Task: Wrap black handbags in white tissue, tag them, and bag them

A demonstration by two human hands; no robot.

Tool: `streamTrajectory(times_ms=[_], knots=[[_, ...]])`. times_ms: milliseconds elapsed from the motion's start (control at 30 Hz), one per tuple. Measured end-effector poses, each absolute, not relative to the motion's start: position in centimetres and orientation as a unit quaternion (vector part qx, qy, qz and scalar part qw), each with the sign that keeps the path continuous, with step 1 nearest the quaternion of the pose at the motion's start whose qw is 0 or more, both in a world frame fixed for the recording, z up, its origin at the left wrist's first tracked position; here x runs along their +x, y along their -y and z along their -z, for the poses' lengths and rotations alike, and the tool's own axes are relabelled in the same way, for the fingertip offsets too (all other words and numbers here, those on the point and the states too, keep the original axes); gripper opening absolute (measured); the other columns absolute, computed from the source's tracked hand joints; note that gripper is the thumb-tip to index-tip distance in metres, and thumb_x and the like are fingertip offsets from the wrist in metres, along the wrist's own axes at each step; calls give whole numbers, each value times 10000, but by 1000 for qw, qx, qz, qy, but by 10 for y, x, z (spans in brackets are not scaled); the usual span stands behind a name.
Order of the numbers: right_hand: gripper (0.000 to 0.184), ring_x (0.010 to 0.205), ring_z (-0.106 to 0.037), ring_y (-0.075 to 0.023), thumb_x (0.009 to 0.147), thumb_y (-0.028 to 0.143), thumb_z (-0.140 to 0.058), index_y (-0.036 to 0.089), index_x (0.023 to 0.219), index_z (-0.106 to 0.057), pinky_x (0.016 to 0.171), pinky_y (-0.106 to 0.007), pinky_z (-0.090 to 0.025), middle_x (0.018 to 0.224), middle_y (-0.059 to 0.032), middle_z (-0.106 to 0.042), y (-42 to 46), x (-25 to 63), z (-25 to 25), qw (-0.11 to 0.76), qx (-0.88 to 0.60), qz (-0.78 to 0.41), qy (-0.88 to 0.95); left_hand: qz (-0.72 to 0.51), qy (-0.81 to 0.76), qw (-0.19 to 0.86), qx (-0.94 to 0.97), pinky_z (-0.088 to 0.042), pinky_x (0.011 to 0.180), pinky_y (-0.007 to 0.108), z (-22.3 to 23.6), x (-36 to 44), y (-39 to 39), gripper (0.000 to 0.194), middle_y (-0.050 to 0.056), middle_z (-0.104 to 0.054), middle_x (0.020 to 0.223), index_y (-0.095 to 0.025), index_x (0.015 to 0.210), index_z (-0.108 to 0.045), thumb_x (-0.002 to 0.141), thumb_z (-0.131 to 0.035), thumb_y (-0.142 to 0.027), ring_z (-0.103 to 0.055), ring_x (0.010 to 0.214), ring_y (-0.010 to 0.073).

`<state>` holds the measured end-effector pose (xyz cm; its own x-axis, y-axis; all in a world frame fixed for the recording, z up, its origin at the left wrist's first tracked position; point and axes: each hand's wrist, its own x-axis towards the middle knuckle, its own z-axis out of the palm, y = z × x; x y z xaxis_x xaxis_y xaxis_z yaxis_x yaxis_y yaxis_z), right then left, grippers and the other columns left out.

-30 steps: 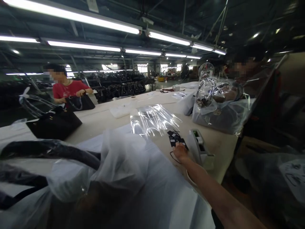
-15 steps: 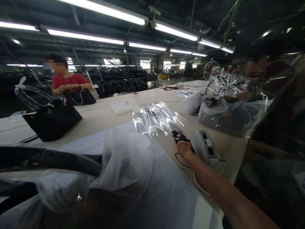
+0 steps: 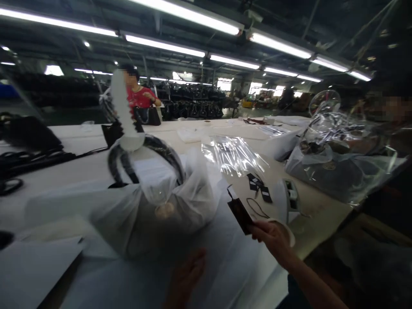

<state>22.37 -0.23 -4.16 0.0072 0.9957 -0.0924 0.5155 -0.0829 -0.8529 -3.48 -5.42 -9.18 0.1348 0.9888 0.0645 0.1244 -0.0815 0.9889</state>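
My right hand (image 3: 268, 234) pinches the lower end of a black hang tag (image 3: 240, 215), whose short cord loops up from the far end. More black hang tags (image 3: 260, 187) lie on the table just beyond it, beside a thin loop of cord (image 3: 257, 207). My left hand (image 3: 189, 272), dark and blurred, is low in the middle with its fingers stretched out and nothing seen in them. Ahead of it stands a handbag (image 3: 154, 214) wrapped in thin white sheeting, with a round emblem showing through. Its wrapped dark handles (image 3: 164, 152) stick up, with a pale strip (image 3: 125, 107) rising above them.
A tape dispenser (image 3: 290, 199) stands right of the tags. Clear plastic bags (image 3: 233, 154) lie beyond. At the right is a handbag in clear plastic (image 3: 334, 167), near a person. Across the table (image 3: 180, 148) another person in red (image 3: 140, 96) handles a black bag.
My right hand has lifted a hang tag off the pile and drawn it back towards me. My left hand has come into view. The view has swung left, bringing the wrapped handbag nearer the middle.
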Motion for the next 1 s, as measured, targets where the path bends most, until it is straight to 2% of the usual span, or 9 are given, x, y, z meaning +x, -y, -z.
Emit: streamTrajectory(times_ms=[67,100,200,300,433,833,1000], knots=[[379,586,-464,-143,758,520,-503,173,658,-621,555,-244,-363,578,3,-501,36,204,46,307,-594,-438,601,-456,-462,571,502,-468,879,420,90,-22,52,466,115,-622,1154,-192,1169,-594,800,-586,-476,-556,1086,291],[371,594,-462,-142,770,509,-507,174,649,-611,561,-243,-365,588,3,-501,51,196,48,293,-578,-456,610,-460,-419,653,432,-448,902,413,88,-17,51,496,130,-619,1161,-174,1144,-613,741,-653,-459,-542,1105,298],[357,633,-477,-146,820,480,-493,175,669,-600,590,-239,-383,649,-6,-528,84,179,59,268,-539,-484,636,-490,-314,771,260,-433,887,380,81,-12,51,457,139,-658,1040,-125,1009,-666,635,-749,-374,-583,1002,266],[355,658,-494,-149,849,478,-477,178,719,-615,608,-231,-392,690,-12,-550,103,171,71,262,-519,-497,644,-529,-315,768,175,-448,824,365,74,-18,58,384,120,-688,892,-109,925,-678,610,-765,-311,-619,859,228],[346,665,-502,-149,859,474,-485,184,725,-617,618,-227,-390,698,-9,-557,114,164,82,268,-522,-514,625,-555,-354,736,157,-453,775,360,70,-31,68,368,130,-701,830,-84,885,-677,605,-769,-305,-634,756,212],[336,699,-517,-149,887,456,-465,191,782,-642,636,-212,-402,729,-13,-567,123,159,94,240,-504,-511,654,-549,-428,699,164,-457,686,332,66,-51,73,366,148,-709,798,-63,876,-660,570,-672,-262,-655,690,231],[336,673,-518,-140,890,441,-465,186,741,-625,615,-205,-402,704,-10,-564,123,157,93,241,-494,-496,673,-574,-476,646,162,-432,590,288,69,-53,71,328,101,-698,692,-95,823,-642,570,-662,-303,-631,596,200]])
